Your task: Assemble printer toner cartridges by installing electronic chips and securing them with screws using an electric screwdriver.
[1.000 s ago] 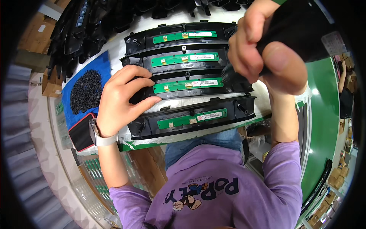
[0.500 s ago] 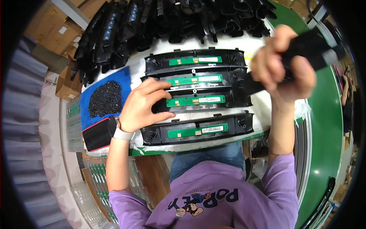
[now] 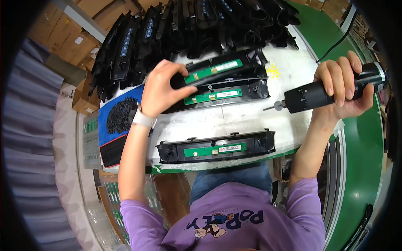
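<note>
My left hand (image 3: 161,90) grips the left end of a black plastic panel (image 3: 251,58) between thumb and fingers. This panel carries a narrow green circuit board (image 3: 197,76) and sits tilted, its right end higher. Just below it lies a similar panel (image 3: 260,89) with its own green board, partly covered by my hand. A further panel (image 3: 167,153) lies apart at the near table edge. My right hand (image 3: 341,83) is wrapped round a black electric screwdriver (image 3: 303,98), held right of the panels with its thin bit pointing left.
A heap of small black screws (image 3: 121,115) lies on a blue mat (image 3: 102,113) at left, beside a red-edged phone (image 3: 114,151). Many black plastic parts (image 3: 197,25) are piled across the far side. A cable (image 3: 341,39) hangs at the far right.
The screwdriver has swung right, away from the panels. My left hand has moved up and away with a panel, which now tilts, leaving a wide gap before the nearest panel.
</note>
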{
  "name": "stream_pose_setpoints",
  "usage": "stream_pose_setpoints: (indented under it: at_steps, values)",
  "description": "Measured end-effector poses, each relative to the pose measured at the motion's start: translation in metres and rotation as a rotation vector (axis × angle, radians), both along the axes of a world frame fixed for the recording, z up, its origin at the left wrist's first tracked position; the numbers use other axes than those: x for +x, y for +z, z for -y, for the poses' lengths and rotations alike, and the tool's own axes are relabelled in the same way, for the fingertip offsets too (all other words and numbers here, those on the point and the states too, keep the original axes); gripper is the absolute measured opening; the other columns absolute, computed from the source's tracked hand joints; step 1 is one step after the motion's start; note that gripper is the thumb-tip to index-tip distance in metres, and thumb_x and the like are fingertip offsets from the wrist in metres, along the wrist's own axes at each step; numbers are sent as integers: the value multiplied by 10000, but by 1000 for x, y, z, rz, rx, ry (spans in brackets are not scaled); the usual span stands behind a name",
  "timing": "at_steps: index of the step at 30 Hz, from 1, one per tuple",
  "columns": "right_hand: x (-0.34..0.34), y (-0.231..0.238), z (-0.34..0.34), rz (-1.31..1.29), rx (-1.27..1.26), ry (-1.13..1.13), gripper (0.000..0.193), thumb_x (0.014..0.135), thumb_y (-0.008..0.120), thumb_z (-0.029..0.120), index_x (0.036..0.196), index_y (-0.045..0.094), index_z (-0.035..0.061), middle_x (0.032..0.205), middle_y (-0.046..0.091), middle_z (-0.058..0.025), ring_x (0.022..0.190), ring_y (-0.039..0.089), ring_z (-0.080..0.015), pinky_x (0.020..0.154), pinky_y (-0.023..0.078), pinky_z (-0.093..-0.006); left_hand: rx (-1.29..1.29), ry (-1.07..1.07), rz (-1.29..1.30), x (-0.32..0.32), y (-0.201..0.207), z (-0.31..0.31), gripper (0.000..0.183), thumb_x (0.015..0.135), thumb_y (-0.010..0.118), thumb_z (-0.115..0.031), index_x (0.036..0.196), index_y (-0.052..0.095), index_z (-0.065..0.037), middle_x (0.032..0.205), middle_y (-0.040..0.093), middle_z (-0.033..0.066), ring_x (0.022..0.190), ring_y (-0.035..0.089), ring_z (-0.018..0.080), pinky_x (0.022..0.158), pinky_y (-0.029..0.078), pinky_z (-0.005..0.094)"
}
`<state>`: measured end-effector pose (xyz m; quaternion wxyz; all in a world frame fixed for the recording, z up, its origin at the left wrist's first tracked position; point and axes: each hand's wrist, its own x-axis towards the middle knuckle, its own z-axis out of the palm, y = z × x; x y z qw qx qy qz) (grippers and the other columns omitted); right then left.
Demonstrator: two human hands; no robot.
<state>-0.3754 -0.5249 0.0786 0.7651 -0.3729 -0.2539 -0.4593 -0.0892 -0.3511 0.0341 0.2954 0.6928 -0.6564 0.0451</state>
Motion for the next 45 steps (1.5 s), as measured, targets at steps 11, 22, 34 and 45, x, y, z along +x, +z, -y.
stream_pose_setpoints:
  at_steps: [11,22,34,45]
  values:
    - [2,-8,3,-48,-128,66,373,745,686,260,949,458,47,569,523,37,419,492,-71,519,402,-235,63,-340,324,-35,-6,-9,294,639,762,-219,809,613,-31,779,555,67,723,561,252,620,468,350]
    - [6,-12,4,-42,-68,183,379,751,691,249,961,464,30,583,496,34,426,457,-71,545,382,-240,0,-197,252,-36,-30,-9,132,683,708,-57,721,584,-34,670,516,74,607,544,257,520,440,350]
    - [-2,-5,14,-200,-33,180,311,648,707,275,771,506,72,535,511,85,421,488,-21,542,370,-174,39,-282,43,-59,2,-68,381,704,725,-351,940,649,-62,996,609,129,926,593,324,743,483,383]
    - [-6,-10,15,-198,19,152,272,641,680,251,729,489,78,521,481,70,413,458,-31,555,369,-189,-7,-220,139,-95,-41,-104,365,595,753,-172,930,663,-57,1119,584,154,1035,564,341,726,480,399]
